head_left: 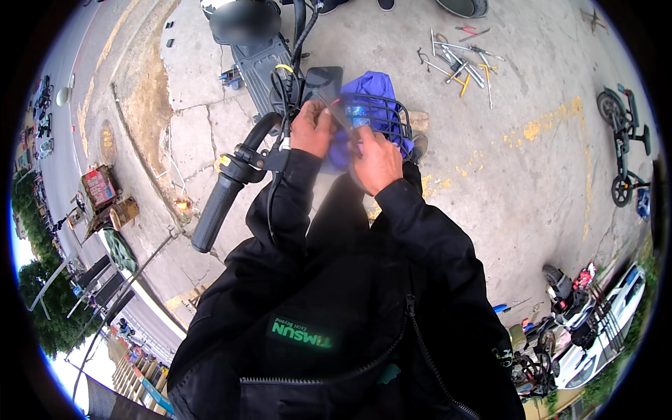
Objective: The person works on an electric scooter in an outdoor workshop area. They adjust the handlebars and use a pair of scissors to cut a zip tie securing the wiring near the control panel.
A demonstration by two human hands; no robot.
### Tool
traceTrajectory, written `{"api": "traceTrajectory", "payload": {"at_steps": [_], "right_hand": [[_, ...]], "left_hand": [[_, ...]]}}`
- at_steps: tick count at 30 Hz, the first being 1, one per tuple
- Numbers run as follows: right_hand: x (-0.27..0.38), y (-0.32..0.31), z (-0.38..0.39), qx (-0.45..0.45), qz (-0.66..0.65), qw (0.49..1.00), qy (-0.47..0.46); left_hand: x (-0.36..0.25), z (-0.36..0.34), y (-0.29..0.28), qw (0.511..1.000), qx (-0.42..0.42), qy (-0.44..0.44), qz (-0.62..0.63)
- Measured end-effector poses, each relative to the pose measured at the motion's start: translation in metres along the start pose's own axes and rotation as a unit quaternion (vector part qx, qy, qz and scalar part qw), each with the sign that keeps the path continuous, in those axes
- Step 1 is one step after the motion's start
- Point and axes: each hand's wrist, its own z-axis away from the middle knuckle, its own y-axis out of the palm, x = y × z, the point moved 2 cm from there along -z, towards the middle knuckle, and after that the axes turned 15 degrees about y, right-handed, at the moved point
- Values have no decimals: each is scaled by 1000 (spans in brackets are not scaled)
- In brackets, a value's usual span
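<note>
My left hand (313, 129) is closed, thumb against curled fingers, beside the handlebar's black cables. Close by on the right, my right hand (378, 164) has its fingers drawn together. Between them runs a blurred, greyish, elongated thing (337, 115) that I cannot make out. Beyond the hands is a black wire basket (403, 119) holding purple-blue cloth (376, 85) and what looks like a bottle with a blue label (357, 114). The handlebar's black grip (218, 210) points toward me, left of my left forearm. My fingertips are partly smeared by motion.
A two-wheeler's ribbed footboard (262, 73) and dark seat (245, 24) lie beyond the handlebar. Hand tools (465, 63) are scattered on the concrete at far right. A black scooter (620, 143) stands at the right; a cardboard box (98, 189) sits left, near the road.
</note>
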Motion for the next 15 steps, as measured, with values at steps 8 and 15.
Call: {"api": "traceTrajectory", "payload": {"at_steps": [8, 15], "right_hand": [[1, 3, 2, -34, -15, 999, -5], [0, 0, 1, -5, 7, 1000, 2]], "left_hand": [[-4, -1, -4, 1000, 11, -5, -1], [-2, -2, -5, 999, 18, -22, -14]]}}
